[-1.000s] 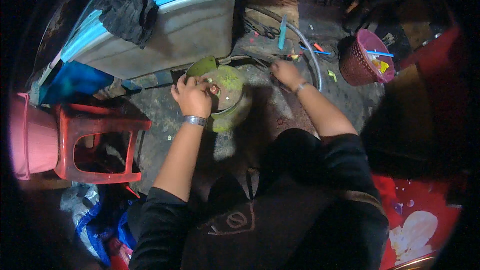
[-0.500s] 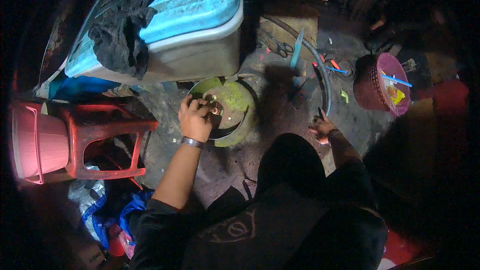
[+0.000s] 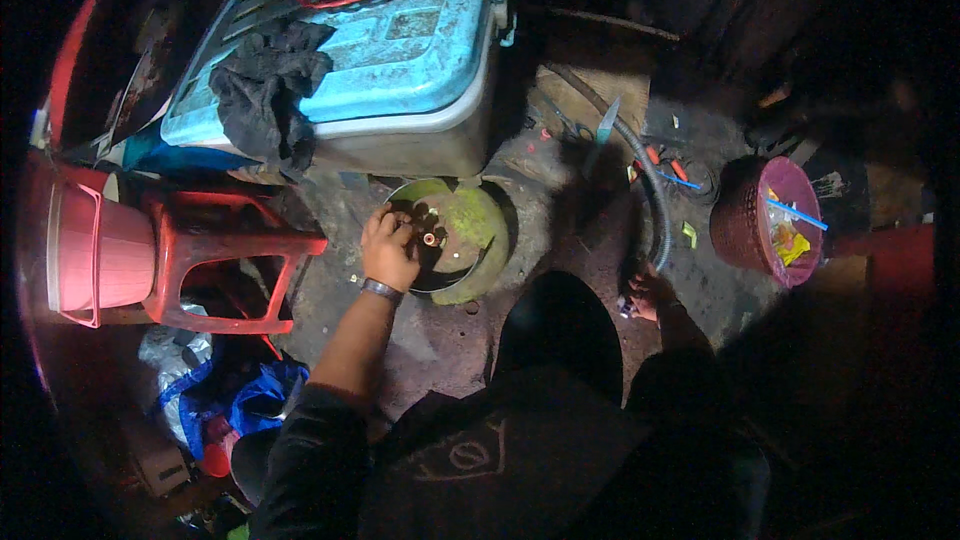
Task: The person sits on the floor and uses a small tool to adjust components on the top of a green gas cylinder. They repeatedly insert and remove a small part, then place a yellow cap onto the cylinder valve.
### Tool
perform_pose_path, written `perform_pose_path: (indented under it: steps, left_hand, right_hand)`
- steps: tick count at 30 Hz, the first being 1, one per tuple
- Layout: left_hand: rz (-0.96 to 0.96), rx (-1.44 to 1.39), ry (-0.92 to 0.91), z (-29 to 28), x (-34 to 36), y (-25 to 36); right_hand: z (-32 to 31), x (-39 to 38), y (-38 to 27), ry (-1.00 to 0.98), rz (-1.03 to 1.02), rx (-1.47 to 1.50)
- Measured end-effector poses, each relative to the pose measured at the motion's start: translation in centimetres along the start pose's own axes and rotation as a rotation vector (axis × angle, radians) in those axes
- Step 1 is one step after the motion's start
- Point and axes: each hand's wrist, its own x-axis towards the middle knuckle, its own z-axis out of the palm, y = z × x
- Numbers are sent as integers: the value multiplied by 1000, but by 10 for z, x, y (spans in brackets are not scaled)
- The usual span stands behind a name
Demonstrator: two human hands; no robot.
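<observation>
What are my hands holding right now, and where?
Left hand grips the green gas cylinder at its top collar; right hand rests by the grey hose, grasp unclear.

Lime-green gas cylinder (image 3: 478, 240) with a dark, rusty-looking top. Light blue lid on a grey-white cooler box (image 3: 400, 60), black rag (image 3: 262, 90) draped over it. Red plastic stool (image 3: 225, 260), pink bucket (image 3: 95, 258) right beside. Maroon basket (image 3: 745, 230) with yellow and blue bits inside. Grey hose (image 3: 650, 190). Silver wristband on the left hand (image 3: 390, 252).
</observation>
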Motion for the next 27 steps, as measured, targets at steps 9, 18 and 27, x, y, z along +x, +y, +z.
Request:
perform_pose_path:
  steps: [9,18,27]
  left_hand:
    - [-195,37,117,6,-10,-5]
    - [-740,-473,333,89,-37,-63]
    - [-805,-644,454,67,-31,-30]
  right_hand:
    - [240,-124,134,508,-2010,-2752]
    - [328,-51,320,-204,-1504,-2551]
    - [276,138,361,-202,-1327,-3041]
